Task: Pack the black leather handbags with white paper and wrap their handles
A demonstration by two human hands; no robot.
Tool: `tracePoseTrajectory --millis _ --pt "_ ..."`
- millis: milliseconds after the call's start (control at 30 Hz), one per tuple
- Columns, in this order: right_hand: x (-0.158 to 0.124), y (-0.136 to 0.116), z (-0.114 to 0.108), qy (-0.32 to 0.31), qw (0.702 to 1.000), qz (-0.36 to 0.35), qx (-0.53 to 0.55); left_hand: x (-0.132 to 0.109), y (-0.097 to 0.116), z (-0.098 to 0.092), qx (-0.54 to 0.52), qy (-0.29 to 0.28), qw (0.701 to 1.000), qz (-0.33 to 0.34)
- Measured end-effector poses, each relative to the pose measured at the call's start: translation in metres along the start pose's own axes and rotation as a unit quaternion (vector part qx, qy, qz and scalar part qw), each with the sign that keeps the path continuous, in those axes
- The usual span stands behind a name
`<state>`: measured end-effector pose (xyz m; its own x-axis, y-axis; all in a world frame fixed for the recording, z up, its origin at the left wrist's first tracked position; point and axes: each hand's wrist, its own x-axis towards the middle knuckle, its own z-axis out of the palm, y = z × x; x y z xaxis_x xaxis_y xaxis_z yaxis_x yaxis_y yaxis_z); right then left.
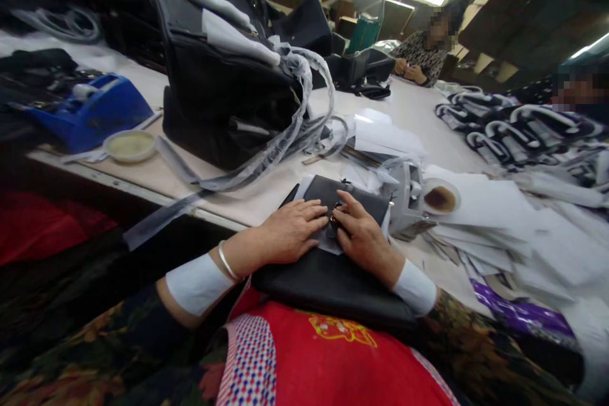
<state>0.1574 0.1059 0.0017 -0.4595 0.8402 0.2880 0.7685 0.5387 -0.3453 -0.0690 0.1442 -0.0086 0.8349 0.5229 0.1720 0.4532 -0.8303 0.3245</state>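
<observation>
A black leather bag [328, 285] lies across my lap and against the table edge, its flap [364, 201] toward the table. My left hand [292, 230] rests flat on the bag, fingers stretched toward a small metal clasp [335, 214] and a piece of thin translucent sheet [328, 242]. On the clasp's other side, my right hand [365, 238] touches it with its fingertips, the fingers apart. Whether the right fingers pinch any part of the clasp is too small to tell.
A large black bag [228, 89] with plastic-wrapped straps stands on the table [181, 184] at the left, near a blue holder [95, 111] and a round dish [129, 146]. A grey caddy [406, 196], brown-stained dish [440, 198] and white sheets [490, 203] lie right. People sit beyond.
</observation>
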Motion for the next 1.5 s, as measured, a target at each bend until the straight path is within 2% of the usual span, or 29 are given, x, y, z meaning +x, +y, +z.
tracePoseTrajectory --millis 133,233,333,433,700,967,1200,1500 --pt "0.001 -0.007 -0.002 -0.011 0.991 -0.001 -0.135 -0.003 -0.001 0.005 0.007 0.019 1.0 0.007" --pt "0.002 -0.008 -0.003 -0.036 0.986 -0.029 -0.159 -0.006 -0.002 0.008 0.011 0.04 0.999 0.014" --pt "0.003 -0.004 -0.004 -0.011 0.993 -0.026 -0.113 -0.01 -0.004 0.011 0.014 0.084 0.996 0.022" --pt "0.006 0.002 -0.005 0.026 0.999 0.01 -0.037 -0.013 -0.004 0.01 0.013 0.116 0.993 0.031" --pt "0.013 0.008 -0.01 0.047 0.981 0.165 0.09 -0.012 -0.002 0.005 0.012 0.116 0.992 0.051" --pt "0.015 0.006 -0.014 0.043 0.971 0.203 0.118 -0.014 -0.002 0.007 0.015 0.126 0.991 0.045" --pt "0.013 0.006 -0.006 0.031 0.981 0.169 0.089 -0.017 -0.001 0.005 0.018 0.137 0.99 0.028" --pt "0.006 -0.003 -0.008 -0.043 0.999 0.021 -0.018 -0.018 0.003 0.003 0.028 0.137 0.99 0.014"
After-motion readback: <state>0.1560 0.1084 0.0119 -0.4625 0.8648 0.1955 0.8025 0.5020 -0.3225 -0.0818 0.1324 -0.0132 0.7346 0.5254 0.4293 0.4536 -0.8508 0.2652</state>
